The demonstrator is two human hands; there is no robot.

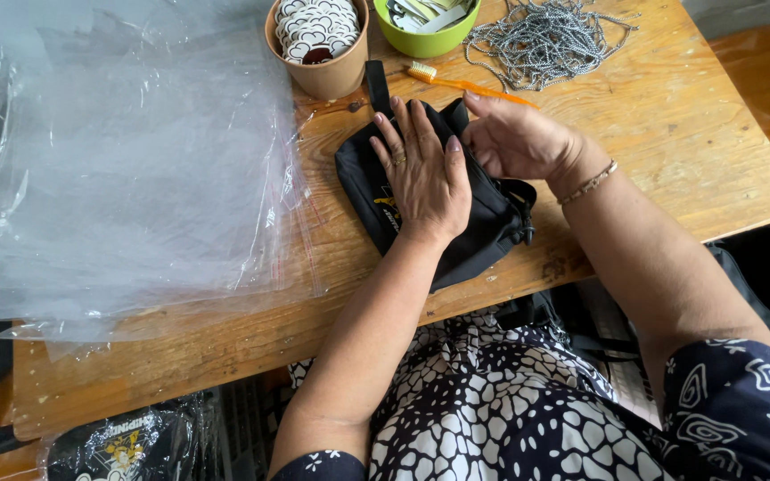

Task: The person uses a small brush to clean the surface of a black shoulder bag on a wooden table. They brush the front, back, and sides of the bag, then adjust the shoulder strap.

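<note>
A small black fabric bag [483,223] with a yellow print lies on the wooden table [670,116] in front of me. My left hand [422,174] rests flat on top of it, fingers spread, a ring on one finger. My right hand [520,138] touches the bag's upper right edge, fingers curled against the fabric, a thin bracelet on the wrist. A black strap [378,85] of the bag runs up from under my left fingers.
A stack of clear plastic bags [126,169] covers the table's left half. At the back stand a brown cup [318,44] of round stickers, a green bowl [425,31], an orange toothbrush [465,85] and a pile of grey cords [545,40]. A packed bag [126,441] lies lower left.
</note>
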